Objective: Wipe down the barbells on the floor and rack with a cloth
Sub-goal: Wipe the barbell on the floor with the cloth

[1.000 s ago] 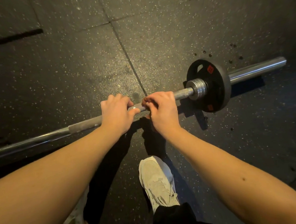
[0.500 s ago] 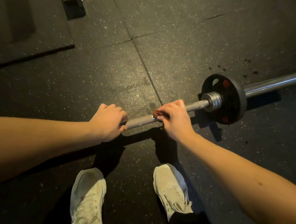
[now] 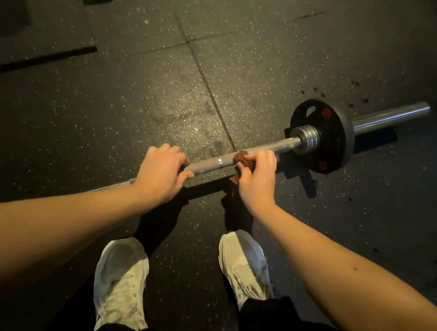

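Left hand point(image 3: 161, 174) curls around the barbell point(image 3: 258, 152) shaft — right hand point(image 3: 257, 178) clutches a reddish-brown cloth point(image 3: 240, 158) against it, near 1 black plate point(image 3: 337, 136).

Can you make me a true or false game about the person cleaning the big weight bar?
1. The right hand holds a reddish-brown cloth against the barbell. True.
2. The left hand hangs in the air. False: it grips the barbell, a little way from the right hand.
3. A black plate sits on the barbell, to the right of both hands. True.
4. The shoes are black. False: they are white.
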`<move>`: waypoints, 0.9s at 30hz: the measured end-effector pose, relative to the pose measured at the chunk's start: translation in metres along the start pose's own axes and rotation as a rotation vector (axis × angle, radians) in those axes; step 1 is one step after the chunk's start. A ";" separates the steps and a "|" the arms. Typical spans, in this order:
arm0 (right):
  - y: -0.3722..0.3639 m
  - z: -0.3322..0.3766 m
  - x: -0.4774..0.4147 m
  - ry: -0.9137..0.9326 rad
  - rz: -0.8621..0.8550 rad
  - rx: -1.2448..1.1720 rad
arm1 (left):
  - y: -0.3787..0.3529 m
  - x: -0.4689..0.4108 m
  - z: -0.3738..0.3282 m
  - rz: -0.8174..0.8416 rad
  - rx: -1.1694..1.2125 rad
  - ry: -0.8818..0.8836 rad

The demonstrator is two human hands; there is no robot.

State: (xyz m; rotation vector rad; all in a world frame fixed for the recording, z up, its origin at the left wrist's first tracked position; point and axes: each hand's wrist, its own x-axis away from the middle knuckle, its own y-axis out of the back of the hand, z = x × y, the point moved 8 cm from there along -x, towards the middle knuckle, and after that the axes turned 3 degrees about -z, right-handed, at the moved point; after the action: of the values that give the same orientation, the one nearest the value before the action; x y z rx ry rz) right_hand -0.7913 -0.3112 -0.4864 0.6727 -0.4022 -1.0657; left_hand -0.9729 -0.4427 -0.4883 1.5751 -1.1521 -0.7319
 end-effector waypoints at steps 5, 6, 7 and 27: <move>0.015 -0.023 -0.011 -0.189 -0.128 -0.043 | -0.003 0.000 0.001 0.015 0.007 -0.005; 0.009 -0.019 -0.007 -0.200 -0.121 -0.059 | -0.002 -0.001 0.001 0.017 0.015 0.004; 0.002 -0.014 -0.002 -0.203 -0.103 -0.074 | -0.002 -0.001 0.001 0.016 0.024 0.012; -0.037 -0.015 0.029 -0.356 0.022 -0.243 | -0.003 -0.002 0.003 0.016 0.084 0.052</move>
State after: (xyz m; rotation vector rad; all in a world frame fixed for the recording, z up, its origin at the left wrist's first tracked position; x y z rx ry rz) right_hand -0.7941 -0.3440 -0.5227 0.2604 -0.5738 -1.1930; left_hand -0.9752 -0.4416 -0.4924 1.6437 -1.1686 -0.6361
